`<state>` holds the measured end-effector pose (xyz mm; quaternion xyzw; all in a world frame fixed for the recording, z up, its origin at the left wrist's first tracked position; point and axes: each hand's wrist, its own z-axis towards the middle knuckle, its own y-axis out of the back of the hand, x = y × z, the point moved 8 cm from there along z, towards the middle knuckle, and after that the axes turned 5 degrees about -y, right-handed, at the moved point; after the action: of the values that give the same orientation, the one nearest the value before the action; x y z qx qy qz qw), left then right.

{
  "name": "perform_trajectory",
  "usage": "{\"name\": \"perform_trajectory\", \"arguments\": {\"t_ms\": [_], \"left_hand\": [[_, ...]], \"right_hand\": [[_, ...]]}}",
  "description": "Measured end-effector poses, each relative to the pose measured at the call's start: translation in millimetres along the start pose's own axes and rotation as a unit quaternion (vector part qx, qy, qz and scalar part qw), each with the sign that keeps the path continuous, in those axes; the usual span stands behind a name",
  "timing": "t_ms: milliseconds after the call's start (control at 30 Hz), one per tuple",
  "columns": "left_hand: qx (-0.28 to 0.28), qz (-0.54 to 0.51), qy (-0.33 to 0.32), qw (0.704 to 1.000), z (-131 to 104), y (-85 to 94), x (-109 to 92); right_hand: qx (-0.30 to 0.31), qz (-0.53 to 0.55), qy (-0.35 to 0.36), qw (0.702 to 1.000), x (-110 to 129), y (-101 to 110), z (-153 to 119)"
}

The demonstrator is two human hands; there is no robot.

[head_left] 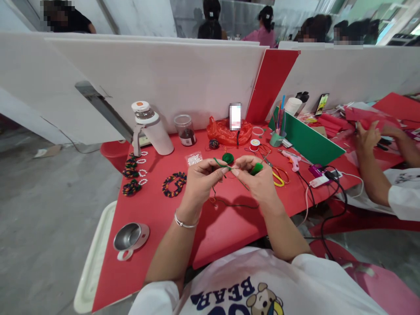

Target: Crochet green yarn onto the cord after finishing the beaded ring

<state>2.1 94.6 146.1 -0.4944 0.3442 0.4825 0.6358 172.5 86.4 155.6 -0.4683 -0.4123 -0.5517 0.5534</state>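
In front of my chest, my left hand (204, 177) is closed, pinching a strand of dark green yarn (220, 163) between thumb and fingertips. My right hand (257, 180) meets it fingertip to fingertip, closed around a bright green grip (257, 168) that looks like a crochet hook's handle; the hook's tip is hidden at the fingers. Just behind my hands lies a ball of green yarn (227, 158). A dark yarn strand (234, 205) trails over the red table below them. To the left lies a braided multicoloured yarn loop (173, 184), near a bag of white beads (194, 158).
Along the left edge are a steel cup (131, 236), yarn bundles (131, 187), and a tall white bottle (154, 133). Behind stand a jar (185, 131) and a phone (235, 117). On the right are yellow-handled scissors (278, 178), a pink glue gun (292, 160), cables and a co-worker's hands (369, 136).
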Motion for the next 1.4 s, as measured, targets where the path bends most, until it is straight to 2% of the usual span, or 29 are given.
{"name": "perform_trajectory", "arguments": {"t_ms": [167, 300, 433, 567, 667, 867, 1100, 1400], "left_hand": [[-0.005, -0.027, 0.043, 0.999, 0.2, -2.1, 6.9], [-0.029, -0.072, 0.091, 0.993, 0.8, -1.7, 11.6], [-0.048, -0.091, 0.111, 0.988, 1.3, -0.8, 11.7], [-0.047, -0.121, 0.134, 0.982, 2.2, -0.4, 14.0], [-0.043, -0.143, 0.161, 0.976, 2.3, -0.8, 17.4], [-0.016, -0.195, 0.2, 0.96, -0.8, -6.7, 20.4], [0.002, -0.205, 0.201, 0.958, -1.9, -8.4, 19.7], [-0.002, -0.209, 0.203, 0.956, -1.4, -8.5, 17.6]], "right_hand": [[-0.052, -0.038, 0.038, 0.997, 4.9, 2.9, -4.1], [-0.05, -0.052, 0.06, 0.996, 10.1, 2.6, -6.0], [-0.059, -0.003, 0.072, 0.996, 9.1, 11.9, -3.3], [-0.132, 0.035, 0.139, 0.981, 14.5, 29.9, -11.4], [-0.16, 0.026, 0.12, 0.98, 9.9, 35.2, -17.4], [-0.094, 0.038, 0.073, 0.992, 2.2, 24.0, -13.7], [-0.08, 0.048, 0.077, 0.993, 1.0, 20.0, -11.5], [-0.072, 0.064, 0.077, 0.992, 0.4, 18.7, -12.5]]}}
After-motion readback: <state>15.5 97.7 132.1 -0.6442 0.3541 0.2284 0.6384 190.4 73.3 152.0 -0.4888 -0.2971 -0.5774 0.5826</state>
